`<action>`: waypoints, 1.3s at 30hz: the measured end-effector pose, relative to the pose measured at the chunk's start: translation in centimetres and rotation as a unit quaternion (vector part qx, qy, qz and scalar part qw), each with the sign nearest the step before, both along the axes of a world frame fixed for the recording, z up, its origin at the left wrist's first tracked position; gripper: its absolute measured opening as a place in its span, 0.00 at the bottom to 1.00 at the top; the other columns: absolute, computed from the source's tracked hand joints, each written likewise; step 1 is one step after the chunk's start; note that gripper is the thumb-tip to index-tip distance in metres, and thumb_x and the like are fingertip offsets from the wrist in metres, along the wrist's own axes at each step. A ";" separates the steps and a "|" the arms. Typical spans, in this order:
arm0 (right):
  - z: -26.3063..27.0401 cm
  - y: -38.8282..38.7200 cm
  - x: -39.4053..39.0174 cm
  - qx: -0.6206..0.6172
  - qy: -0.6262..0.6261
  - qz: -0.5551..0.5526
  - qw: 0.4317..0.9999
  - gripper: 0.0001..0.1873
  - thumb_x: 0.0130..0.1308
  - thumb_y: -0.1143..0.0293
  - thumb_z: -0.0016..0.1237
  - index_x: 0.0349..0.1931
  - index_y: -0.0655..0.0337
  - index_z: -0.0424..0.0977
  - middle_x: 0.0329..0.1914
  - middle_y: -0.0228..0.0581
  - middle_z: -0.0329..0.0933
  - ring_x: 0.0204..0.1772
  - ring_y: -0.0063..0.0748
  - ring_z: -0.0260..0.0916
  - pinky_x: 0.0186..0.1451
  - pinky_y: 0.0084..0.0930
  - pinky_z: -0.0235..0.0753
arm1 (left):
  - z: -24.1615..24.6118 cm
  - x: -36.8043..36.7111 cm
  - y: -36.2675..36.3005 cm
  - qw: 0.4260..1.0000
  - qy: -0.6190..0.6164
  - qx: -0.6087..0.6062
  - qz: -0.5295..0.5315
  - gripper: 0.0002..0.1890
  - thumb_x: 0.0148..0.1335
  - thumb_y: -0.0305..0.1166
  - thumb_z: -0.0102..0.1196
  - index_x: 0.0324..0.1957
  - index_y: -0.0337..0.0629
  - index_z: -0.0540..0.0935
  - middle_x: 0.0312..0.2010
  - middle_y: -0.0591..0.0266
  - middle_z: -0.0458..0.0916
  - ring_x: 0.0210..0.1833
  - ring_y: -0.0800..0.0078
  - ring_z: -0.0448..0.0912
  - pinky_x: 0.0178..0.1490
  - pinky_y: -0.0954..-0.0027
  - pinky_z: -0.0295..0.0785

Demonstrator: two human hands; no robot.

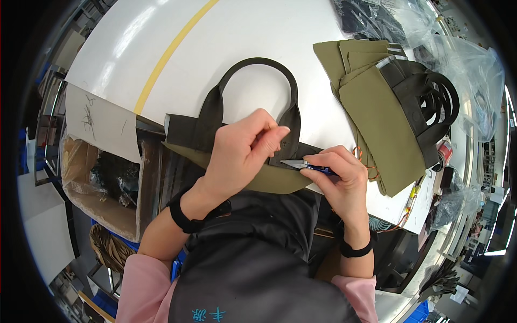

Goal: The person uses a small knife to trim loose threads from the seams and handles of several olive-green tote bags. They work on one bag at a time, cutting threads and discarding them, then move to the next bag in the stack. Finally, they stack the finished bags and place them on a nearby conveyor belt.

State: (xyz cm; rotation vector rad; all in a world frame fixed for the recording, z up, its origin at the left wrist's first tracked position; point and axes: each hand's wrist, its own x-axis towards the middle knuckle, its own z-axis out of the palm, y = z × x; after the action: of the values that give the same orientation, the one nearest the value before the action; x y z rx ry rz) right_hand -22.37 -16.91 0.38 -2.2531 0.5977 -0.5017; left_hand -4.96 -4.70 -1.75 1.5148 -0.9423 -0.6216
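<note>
Before me, at the table's near edge, lies an olive fabric bag panel (282, 181) with a black top band (181, 130). A black looped handle (259, 61) joined to that band arches away from me. My left hand (238, 155) is over the panel between the handle's two ends, thumb and fingertips pinched together; whether a fine thread is between them cannot be made out. In my right hand (343, 171) are thread snips (298, 163) with blue grips. Their pointed blades reach the foot of the handle's right end, close to the stitching.
More olive panels with black handles (383, 121) are stacked at right. Clear plastic bags (464, 76) lie beyond them. A yellow tape strip (169, 56) crosses the white table (121, 52). Left of me stands a lined carton (101, 214) holding dark scraps. Orange cord (373, 173) trails near the stack.
</note>
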 end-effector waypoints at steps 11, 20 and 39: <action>-0.2 -0.2 1.5 -0.011 0.042 -0.046 0.998 0.12 0.52 0.77 0.64 0.36 0.63 0.77 0.29 0.34 0.72 0.27 0.28 0.70 0.32 0.24 0.70 | 0.7 -0.1 3.1 0.995 0.073 -0.002 0.065 0.04 0.61 0.22 0.62 0.38 0.35 0.83 0.27 0.66 0.84 0.25 0.86 0.77 0.29 0.83 0.72; 1.4 1.4 2.4 0.103 0.034 -0.035 0.993 0.07 0.58 0.78 0.59 0.34 0.66 0.75 0.31 0.37 0.73 0.30 0.29 0.70 0.33 0.23 0.68 | 1.2 -1.0 1.3 0.994 0.052 0.041 -0.089 0.08 0.60 0.24 0.63 0.40 0.35 0.81 0.22 0.67 0.80 0.22 0.89 0.74 0.26 0.83 0.67; 2.7 -0.1 2.9 0.080 -0.075 -0.139 0.984 0.08 0.68 0.72 0.55 0.32 0.64 0.72 0.24 0.23 0.64 0.27 0.13 0.56 0.29 0.15 0.59 | 3.5 13.6 23.4 0.798 -0.339 0.248 0.432 0.20 0.67 0.31 0.58 0.61 0.44 0.77 0.50 0.59 0.80 0.51 0.70 0.78 0.51 0.73 0.75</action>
State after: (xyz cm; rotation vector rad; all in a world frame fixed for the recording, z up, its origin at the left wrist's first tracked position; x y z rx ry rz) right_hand -19.44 -17.01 3.09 -1.9711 0.8481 -0.7276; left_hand 8.67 18.68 1.80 2.4837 -0.4672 0.4302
